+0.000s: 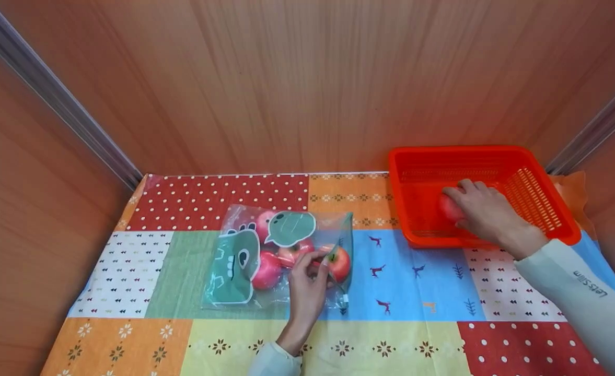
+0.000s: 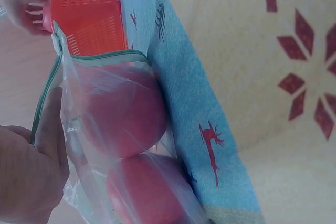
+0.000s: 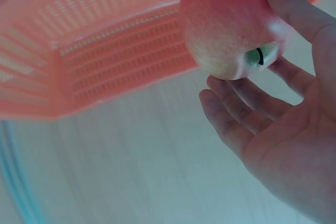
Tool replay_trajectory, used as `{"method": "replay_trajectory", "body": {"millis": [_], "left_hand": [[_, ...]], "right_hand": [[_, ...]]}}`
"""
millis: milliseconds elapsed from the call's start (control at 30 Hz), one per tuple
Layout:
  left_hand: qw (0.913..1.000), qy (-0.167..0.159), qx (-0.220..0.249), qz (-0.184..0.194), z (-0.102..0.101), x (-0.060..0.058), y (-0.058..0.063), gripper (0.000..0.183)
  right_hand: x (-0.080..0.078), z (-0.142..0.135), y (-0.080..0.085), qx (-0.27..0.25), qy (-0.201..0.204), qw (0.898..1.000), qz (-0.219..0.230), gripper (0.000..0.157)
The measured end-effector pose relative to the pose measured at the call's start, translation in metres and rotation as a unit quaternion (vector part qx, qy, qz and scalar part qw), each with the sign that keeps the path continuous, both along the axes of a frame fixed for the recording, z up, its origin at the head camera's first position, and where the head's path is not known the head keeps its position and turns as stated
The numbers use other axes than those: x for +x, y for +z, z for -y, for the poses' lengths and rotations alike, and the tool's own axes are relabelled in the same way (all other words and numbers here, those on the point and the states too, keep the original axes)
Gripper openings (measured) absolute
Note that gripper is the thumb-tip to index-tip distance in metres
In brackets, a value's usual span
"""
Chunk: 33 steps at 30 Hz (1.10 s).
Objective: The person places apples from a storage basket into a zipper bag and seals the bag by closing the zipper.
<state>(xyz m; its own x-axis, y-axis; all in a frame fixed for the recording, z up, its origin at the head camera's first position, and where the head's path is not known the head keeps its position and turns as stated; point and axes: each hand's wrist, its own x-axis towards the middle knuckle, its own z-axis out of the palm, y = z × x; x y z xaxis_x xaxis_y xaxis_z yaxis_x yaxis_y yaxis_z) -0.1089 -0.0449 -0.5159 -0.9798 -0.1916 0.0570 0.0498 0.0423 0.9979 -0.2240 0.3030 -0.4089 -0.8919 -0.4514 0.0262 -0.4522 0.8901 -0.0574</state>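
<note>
My right hand (image 1: 487, 211) grips a red-pink apple (image 3: 226, 30) with a dark stem, over the orange-red plastic basket (image 1: 459, 151) at the right. In the head view the hand covers part of that fruit. A clear zip bag (image 1: 290, 230) with green cartoon prints lies flat at the centre, several apples (image 1: 266, 271) inside it. At its right end is the green-edged opening, lifted a little where my left hand (image 1: 307, 287) pinches the upper film. Close to those fingers, one apple (image 2: 123, 111) sits just inside the opening in the left wrist view.
A patchwork-print cloth (image 1: 391, 334) covers the table. Wood-grain panels (image 1: 265, 89) stand behind and at both sides. The basket stands against the back panel, with perforated walls. Blue cloth lies between bag and basket.
</note>
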Motion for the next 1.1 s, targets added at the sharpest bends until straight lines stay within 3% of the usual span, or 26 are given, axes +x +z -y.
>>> {"method": "replay_trajectory", "body": {"millis": [367, 600, 1100], "left_hand": [[1.0000, -0.007, -0.003, 0.003, 0.000, -0.001, 0.002, 0.018], [1.0000, -0.005, -0.005, 0.006, 0.001, 0.000, 0.002, 0.017], [1.0000, 0.002, -0.001, 0.000, 0.000, 0.000, -0.001, 0.017]], "right_hand": [[0.011, 0.013, 0.013, -0.021, 0.016, 0.999, -0.029, 0.080], [0.021, 0.028, 0.020, -0.024, 0.046, 0.996, -0.068, 0.082], [0.037, 0.067, 0.025, -0.019, 0.076, 0.994, -0.079, 0.087]]}}
